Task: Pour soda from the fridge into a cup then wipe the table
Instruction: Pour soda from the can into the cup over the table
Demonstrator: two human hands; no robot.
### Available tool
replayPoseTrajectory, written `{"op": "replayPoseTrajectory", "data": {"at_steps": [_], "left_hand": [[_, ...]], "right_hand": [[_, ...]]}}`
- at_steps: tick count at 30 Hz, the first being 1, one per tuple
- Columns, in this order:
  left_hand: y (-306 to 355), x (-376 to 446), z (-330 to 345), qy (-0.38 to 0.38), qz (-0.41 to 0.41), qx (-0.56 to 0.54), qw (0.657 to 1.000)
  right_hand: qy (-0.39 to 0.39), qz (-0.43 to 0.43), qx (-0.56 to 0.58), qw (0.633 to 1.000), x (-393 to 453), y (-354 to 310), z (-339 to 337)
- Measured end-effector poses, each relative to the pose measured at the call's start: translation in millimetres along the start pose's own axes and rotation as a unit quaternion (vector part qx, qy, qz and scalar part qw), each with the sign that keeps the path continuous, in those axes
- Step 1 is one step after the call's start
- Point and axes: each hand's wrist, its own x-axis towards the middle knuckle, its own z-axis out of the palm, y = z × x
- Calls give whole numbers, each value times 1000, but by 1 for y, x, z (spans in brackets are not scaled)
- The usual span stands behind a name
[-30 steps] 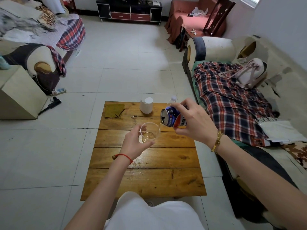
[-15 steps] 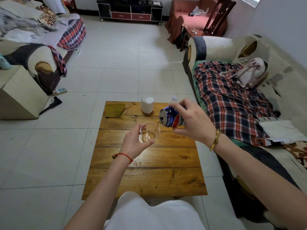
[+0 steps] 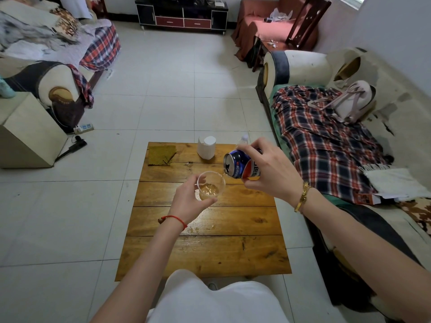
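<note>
The left hand (image 3: 186, 201) grips 1 clear cup (image 3: 211, 185) above the table (image 3: 210, 252) centre; the right hand (image 3: 268, 173) clamps 1 tilted can (image 3: 236, 163), its mouth at the cup's rim. Bare planks lie toward the near edge. At the far edge sit 1 cloth (image 3: 161, 155), 1 white container (image 3: 206, 147) and 1 bottle (image 3: 242, 140).

Bench (image 3: 210, 252): varnished wood planks, glossy, visible grain and knots. Cup (image 3: 211, 185): clear, smooth, glass or plastic unclear. Soda can (image 3: 238, 164): shiny printed metal. Cloth (image 3: 161, 155): matt, coarse weave. Floor (image 3: 163, 89): smooth glazed tile. Sofa throw (image 3: 326, 141): soft plaid fabric.
</note>
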Motion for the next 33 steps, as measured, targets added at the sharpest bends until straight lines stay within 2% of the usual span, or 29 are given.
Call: {"op": "replayPoseTrajectory", "data": {"at_steps": [33], "left_hand": [[0, -2, 0, -1, 4, -16, 1000]], "right_hand": [[-1, -5, -7, 1000, 1, -4, -2]]}}
